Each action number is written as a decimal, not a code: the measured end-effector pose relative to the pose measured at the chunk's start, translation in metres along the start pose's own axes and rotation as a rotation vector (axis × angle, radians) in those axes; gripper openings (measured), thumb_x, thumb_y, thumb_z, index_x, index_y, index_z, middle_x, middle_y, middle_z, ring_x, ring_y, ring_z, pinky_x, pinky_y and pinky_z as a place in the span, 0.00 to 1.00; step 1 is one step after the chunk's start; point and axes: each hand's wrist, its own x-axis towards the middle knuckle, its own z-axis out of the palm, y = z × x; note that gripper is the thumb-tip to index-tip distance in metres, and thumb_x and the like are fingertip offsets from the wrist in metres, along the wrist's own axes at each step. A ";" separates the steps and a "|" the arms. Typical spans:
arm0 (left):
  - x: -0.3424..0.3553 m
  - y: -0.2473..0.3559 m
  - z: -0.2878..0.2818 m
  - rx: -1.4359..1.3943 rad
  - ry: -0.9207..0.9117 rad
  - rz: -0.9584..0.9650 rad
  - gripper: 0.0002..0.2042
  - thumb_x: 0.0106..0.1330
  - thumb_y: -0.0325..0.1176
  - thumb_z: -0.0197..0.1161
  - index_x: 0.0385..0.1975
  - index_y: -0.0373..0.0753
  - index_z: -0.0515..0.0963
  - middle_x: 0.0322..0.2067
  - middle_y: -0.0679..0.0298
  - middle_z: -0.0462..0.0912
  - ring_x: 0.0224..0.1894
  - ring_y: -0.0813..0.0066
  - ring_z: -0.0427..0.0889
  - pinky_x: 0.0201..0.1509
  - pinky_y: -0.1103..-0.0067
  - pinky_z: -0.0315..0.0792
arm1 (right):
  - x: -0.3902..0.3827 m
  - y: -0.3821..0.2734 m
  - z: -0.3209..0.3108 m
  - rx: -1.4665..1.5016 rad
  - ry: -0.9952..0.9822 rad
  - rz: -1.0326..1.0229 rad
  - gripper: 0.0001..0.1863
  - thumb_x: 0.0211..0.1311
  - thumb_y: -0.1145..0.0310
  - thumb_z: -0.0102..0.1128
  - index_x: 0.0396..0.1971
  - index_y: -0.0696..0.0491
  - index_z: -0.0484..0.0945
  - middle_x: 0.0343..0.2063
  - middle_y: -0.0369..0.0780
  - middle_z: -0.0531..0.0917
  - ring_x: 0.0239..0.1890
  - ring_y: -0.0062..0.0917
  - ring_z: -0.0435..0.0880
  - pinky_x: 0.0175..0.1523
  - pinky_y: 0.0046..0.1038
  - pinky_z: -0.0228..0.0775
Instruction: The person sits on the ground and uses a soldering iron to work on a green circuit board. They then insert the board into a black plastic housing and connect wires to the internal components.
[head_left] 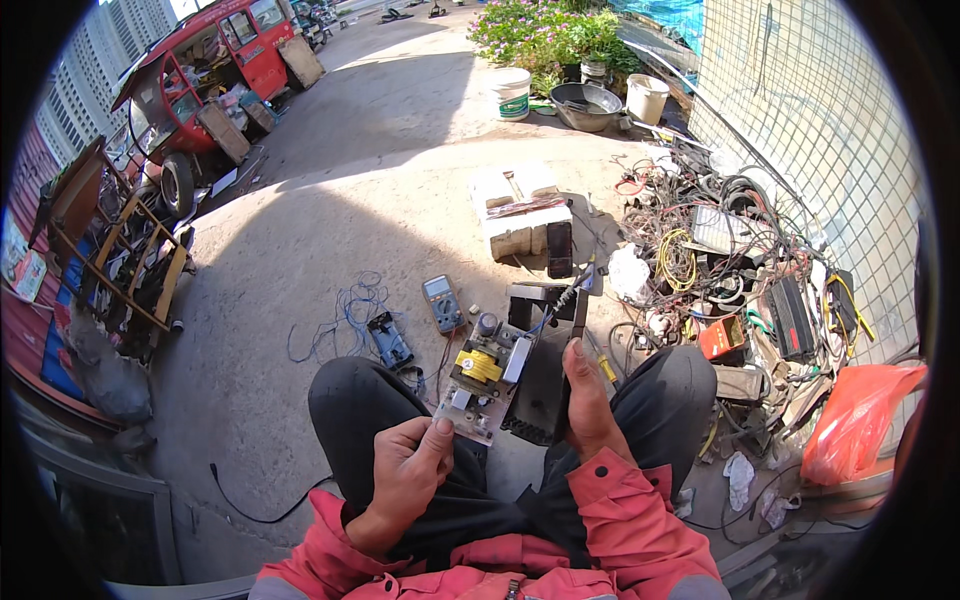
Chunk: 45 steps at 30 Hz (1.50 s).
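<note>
Between my knees is a bare circuit board [480, 368] with a large yellow transformer, a tall round capacitor and metal heat sinks. My left hand [408, 470] pinches its near left corner between thumb and fingers. Close against the board on its right is an open black case [540, 398], tilted, with wires running up from its far end. My right hand [592, 405] grips the case's right side with the thumb pointing up; its fingers are mostly hidden. Ahead of the board lie a grey-blue multimeter [442, 304] and a small blue-and-black device part [389, 340] on the ground.
A pale block [515, 212] stands ahead. To the right spreads a heap of cables and electronics [700, 260], with a red plastic bag [858, 425] nearer. Thin blue wires [350, 310] lie left of the multimeter. Buckets [510, 95], plants and a red van [205, 75] are farther off.
</note>
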 end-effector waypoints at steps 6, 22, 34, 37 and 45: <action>-0.005 -0.008 0.011 -0.328 -0.067 -0.201 0.17 0.73 0.41 0.56 0.25 0.36 0.72 0.16 0.69 0.68 0.15 0.84 0.62 0.15 0.86 0.54 | 0.001 0.009 -0.004 0.100 -0.047 -0.004 0.28 0.73 0.46 0.45 0.57 0.55 0.69 0.51 0.41 0.80 0.49 0.27 0.82 0.54 0.31 0.76; -0.002 -0.033 0.011 -0.475 -0.177 -0.398 0.14 0.74 0.39 0.53 0.32 0.33 0.74 0.24 0.61 0.76 0.20 0.73 0.74 0.20 0.82 0.65 | 0.002 0.020 -0.006 0.183 -0.080 0.079 0.38 0.71 0.37 0.38 0.64 0.57 0.64 0.54 0.47 0.78 0.51 0.35 0.82 0.54 0.37 0.76; -0.004 -0.036 0.010 -0.369 -0.138 -0.215 0.10 0.74 0.34 0.55 0.36 0.32 0.74 0.25 0.58 0.80 0.25 0.72 0.81 0.27 0.78 0.77 | 0.000 0.013 0.006 0.220 -0.064 0.045 0.35 0.74 0.43 0.35 0.64 0.60 0.63 0.55 0.46 0.78 0.53 0.33 0.81 0.57 0.36 0.74; -0.003 -0.033 0.010 -0.347 -0.161 -0.213 0.10 0.74 0.34 0.55 0.35 0.31 0.74 0.25 0.59 0.79 0.24 0.73 0.79 0.26 0.78 0.76 | 0.002 0.015 0.001 0.237 -0.069 0.048 0.35 0.74 0.42 0.35 0.64 0.59 0.64 0.55 0.46 0.78 0.54 0.35 0.80 0.58 0.37 0.73; -0.005 -0.026 0.012 -0.353 -0.189 -0.245 0.10 0.73 0.33 0.55 0.35 0.30 0.74 0.24 0.59 0.79 0.22 0.74 0.78 0.25 0.79 0.74 | 0.001 0.012 -0.001 0.301 -0.033 0.116 0.36 0.74 0.41 0.33 0.62 0.60 0.65 0.54 0.48 0.78 0.52 0.37 0.81 0.57 0.39 0.75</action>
